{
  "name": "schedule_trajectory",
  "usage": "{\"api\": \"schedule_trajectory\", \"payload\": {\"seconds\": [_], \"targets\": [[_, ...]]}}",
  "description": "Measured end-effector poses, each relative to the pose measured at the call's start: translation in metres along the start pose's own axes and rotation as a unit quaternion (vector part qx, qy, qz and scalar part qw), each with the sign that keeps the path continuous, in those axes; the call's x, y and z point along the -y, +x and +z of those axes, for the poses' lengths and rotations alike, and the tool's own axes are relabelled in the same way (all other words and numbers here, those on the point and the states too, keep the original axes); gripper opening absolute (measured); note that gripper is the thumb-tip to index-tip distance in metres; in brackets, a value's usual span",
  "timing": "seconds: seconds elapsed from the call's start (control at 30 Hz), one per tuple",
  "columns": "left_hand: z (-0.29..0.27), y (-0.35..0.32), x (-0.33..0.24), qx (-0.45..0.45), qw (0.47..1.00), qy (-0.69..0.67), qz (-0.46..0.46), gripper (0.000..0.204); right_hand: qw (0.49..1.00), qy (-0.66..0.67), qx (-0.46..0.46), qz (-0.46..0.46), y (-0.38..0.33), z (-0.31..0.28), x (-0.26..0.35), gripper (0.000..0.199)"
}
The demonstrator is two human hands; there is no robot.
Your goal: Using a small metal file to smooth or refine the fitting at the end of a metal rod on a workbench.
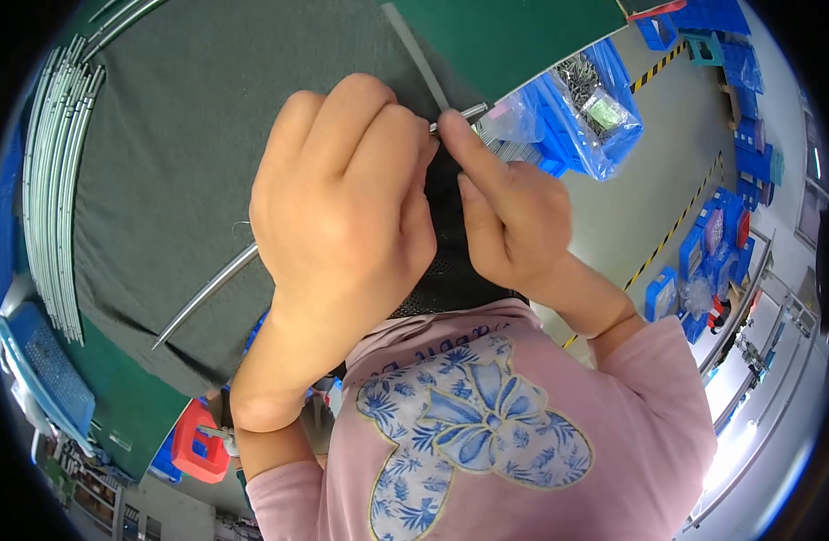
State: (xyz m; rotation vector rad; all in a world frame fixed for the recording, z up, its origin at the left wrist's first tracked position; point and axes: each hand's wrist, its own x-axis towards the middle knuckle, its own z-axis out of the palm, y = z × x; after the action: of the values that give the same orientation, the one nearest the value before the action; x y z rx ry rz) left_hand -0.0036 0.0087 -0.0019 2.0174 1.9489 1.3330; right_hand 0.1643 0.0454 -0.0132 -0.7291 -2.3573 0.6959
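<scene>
- The left hand (342, 207) fills the middle of the frame, fingers curled tight into a near fist around a thin curved metal rod (207, 293); the rod's long tail runs out from under the hand toward the lower left, over the dark grey mat (162, 135).
- The right hand (513, 216) sits just right of centre, thumb and forefinger pressed narrowly together on a short silver end piece (464, 113) at the rod's upper tip, just beside the left hand's knuckles.
- Judged from this, the step in hand is fitting or working the small end piece at the rod's tip; whether it is seated cannot be told, since the fingers hide the joint.
- The next move seems to call for a steady left grip while the right fingertips push or twist along the rod's line.
- A bundle of similar rods (58, 180) lies along the left edge; a clear bag of small parts (595, 99) in blue plastic sits at upper right.
</scene>
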Motion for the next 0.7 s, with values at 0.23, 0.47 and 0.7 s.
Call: {"api": "schedule_trajectory", "payload": {"seconds": [0.23,0.47,0.7], "targets": [[0.002,-0.001,0.001,0.006,1.000,0.003,-0.005,0.022,0.997,-0.023,-0.044,-0.055,0.003,0.021,-0.020,0.053],[0.002,-0.002,-0.002,0.018,1.000,-0.019,-0.017,0.019,0.996,-0.026,-0.028,-0.076,-0.027,0.023,-0.033,0.054],[0.004,-0.002,0.000,0.010,0.999,-0.020,-0.026,0.020,0.999,0.033,-0.014,0.007,-0.051,0.019,-0.023,0.049]]}}
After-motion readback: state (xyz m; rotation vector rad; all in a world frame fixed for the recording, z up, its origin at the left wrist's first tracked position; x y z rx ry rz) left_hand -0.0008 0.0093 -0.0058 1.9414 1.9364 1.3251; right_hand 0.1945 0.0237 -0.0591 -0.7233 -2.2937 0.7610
